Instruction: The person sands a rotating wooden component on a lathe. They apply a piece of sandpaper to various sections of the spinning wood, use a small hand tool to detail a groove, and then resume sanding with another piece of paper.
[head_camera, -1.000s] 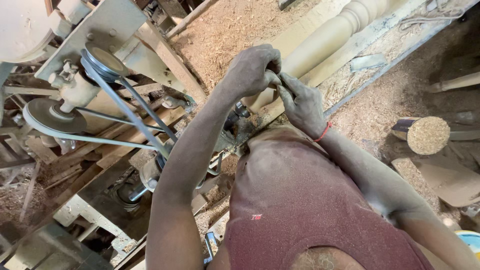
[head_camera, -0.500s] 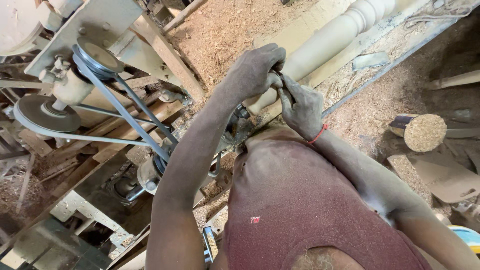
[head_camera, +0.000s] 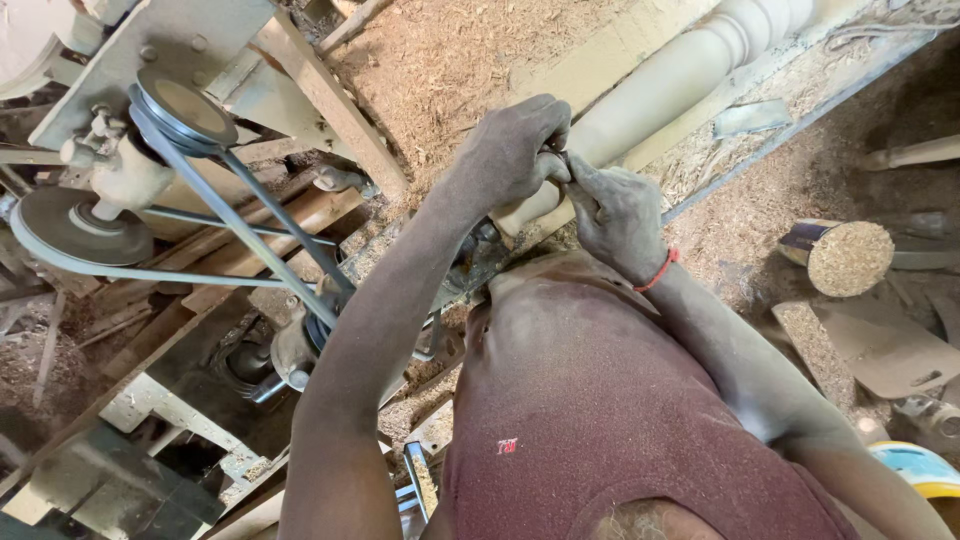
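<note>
1. Hands are joined at the near end of the pale turned wooden spindle (head_camera: 690, 75), lying across the sawdust-covered bench (head_camera: 450, 60).
2. Left hand (head_camera: 515, 150) is curled, fingers pressed together.
3. Right hand (head_camera: 620, 215) is pinching; the pinched item cannot be made out.

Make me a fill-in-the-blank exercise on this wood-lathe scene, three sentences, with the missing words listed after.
1. The left hand and the right hand meet over one end of the pale turned ____ spindle.
2. A red band circles the person's right ____.
3. A dark ____ runs around the upper pulley and slants down toward the motor below.

Missing words: wooden; wrist; belt
</note>
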